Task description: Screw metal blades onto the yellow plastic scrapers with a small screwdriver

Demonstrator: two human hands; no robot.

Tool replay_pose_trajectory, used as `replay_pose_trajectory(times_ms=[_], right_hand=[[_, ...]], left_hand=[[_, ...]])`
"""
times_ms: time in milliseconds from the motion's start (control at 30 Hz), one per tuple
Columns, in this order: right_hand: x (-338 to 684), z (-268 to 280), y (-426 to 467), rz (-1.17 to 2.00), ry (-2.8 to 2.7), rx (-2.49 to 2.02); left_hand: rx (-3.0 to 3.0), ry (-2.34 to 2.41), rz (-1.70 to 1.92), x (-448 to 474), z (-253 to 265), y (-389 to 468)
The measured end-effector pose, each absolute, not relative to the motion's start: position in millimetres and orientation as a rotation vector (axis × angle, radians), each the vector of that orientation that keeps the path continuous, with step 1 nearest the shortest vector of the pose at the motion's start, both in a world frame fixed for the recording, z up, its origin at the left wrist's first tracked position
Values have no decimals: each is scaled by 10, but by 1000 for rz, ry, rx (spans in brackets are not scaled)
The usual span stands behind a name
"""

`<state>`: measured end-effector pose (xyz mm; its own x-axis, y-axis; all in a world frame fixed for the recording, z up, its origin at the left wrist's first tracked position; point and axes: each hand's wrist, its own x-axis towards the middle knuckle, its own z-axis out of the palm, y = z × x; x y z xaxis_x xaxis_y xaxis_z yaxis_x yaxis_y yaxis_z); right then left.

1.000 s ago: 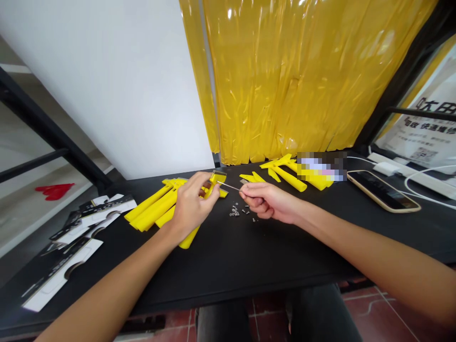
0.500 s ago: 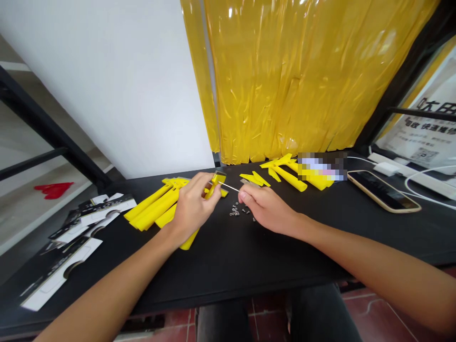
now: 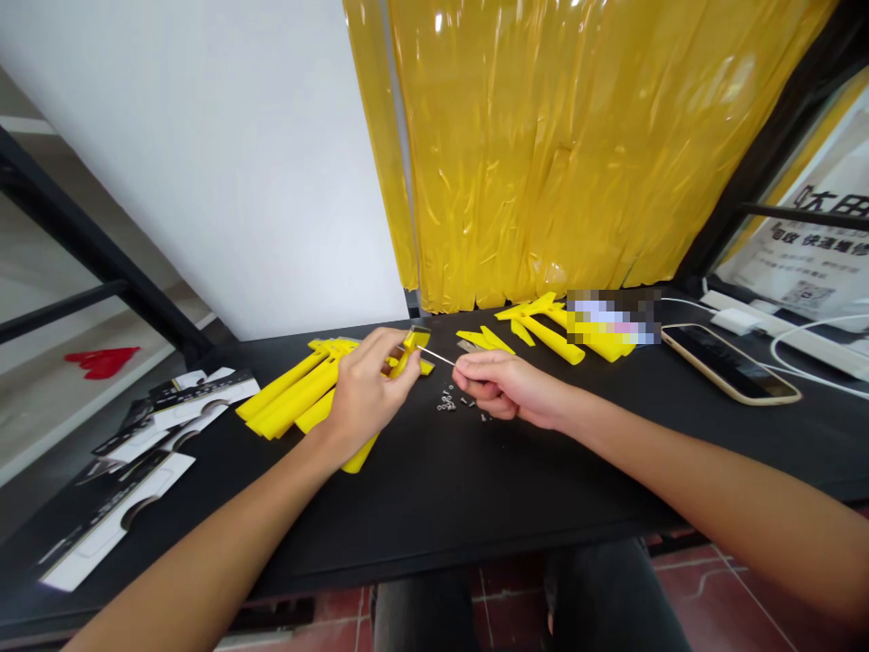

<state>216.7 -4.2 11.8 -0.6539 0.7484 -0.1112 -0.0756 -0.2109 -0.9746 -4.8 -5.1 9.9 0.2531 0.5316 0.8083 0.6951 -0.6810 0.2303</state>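
My left hand point(image 3: 370, 385) is closed around a yellow plastic handle piece point(image 3: 411, 340) with a dark, thin edge at its top end. Its long lower part passes under the hand and comes out below the palm. In my closed right hand point(image 3: 502, 380) is a screwdriver point(image 3: 435, 355); only its thin metal shaft shows, its tip against the yellow piece. Small screws and nuts point(image 3: 446, 400) lie on the table just left of my right hand. Several more long yellow handles point(image 3: 289, 391) are bunched beside my left hand.
Small yellow pieces point(image 3: 486, 340) and more yellow handles point(image 3: 553, 337) lie at the back, near a blurred patch. A phone point(image 3: 730, 364) and a white power strip point(image 3: 794, 335) with cables are on the right. Black-and-white cards point(image 3: 119, 525) lie left; a yellow strip curtain point(image 3: 543, 181) hangs behind.
My right hand has turned about the screwdriver, showing its curled fingers from the side, with the wrist slightly higher. My left hand and the yellow piece have hardly moved.
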Motion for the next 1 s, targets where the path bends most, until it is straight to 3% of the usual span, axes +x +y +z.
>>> replay_pose_trajectory(times_ms=[200, 433, 600, 1000], right_hand=[[2226, 39, 143, 1657, -1604, -816], [2383, -40, 331, 844, -2104, -977], [2387, -94, 329, 637, -2384, -991], [2204, -304, 369, 519, -2415, -1070]], left_hand=[[-2292, -1454, -1574, -109, 155, 22], [-2536, -1884, -2117, -140, 175, 123], [-2585, -2205, -2286, -117, 167, 133], [-2513, -2278, -2060, -92, 72, 193]])
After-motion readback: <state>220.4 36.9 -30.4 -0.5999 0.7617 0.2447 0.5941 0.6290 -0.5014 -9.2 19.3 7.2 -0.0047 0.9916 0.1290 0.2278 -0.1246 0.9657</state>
